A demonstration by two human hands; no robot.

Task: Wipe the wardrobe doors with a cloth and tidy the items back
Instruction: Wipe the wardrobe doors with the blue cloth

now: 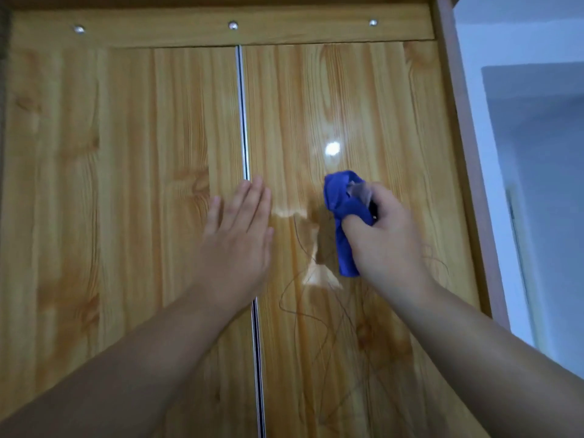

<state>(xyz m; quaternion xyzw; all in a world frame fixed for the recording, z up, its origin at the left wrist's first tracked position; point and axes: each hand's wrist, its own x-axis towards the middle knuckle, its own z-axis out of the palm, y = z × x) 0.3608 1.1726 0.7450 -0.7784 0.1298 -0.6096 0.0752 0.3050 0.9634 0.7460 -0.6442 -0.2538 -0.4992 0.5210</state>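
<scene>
Head view, looking up the wardrobe front.

- Left door (126, 184): closed, glossy pine-grain panel. Above both doors runs a top rail (158, 30) with three shiny screw heads (233, 25).
- Metal strip (243, 121): runs top to bottom down the seam where the two doors meet.
- Your left hand (237, 235): spread flat, fingers straight and close together, pointing up. It lies over the seam, so the palm covers part of both doors (contact looks likely, but the blur keeps it from being certain).
- Right door (379, 90): closed, same grain. A bright glare (332, 149) sits just above the cloth, and your arms are reflected dimly in the gloss.
- Cloth (344, 210): blue, bunched up, in front of the right door at mid height. One tail hangs down below your fist.
- Your right hand (382, 229): fingers curled tight round the cloth. Something small and dark shows in the grip, too blurred to name.
- Thin dark strands (316, 327): loop across the lower right door, between your forearms.
- Side panel (458, 153): the wardrobe's right edge, with a pale wall (537, 121) beyond it.
</scene>
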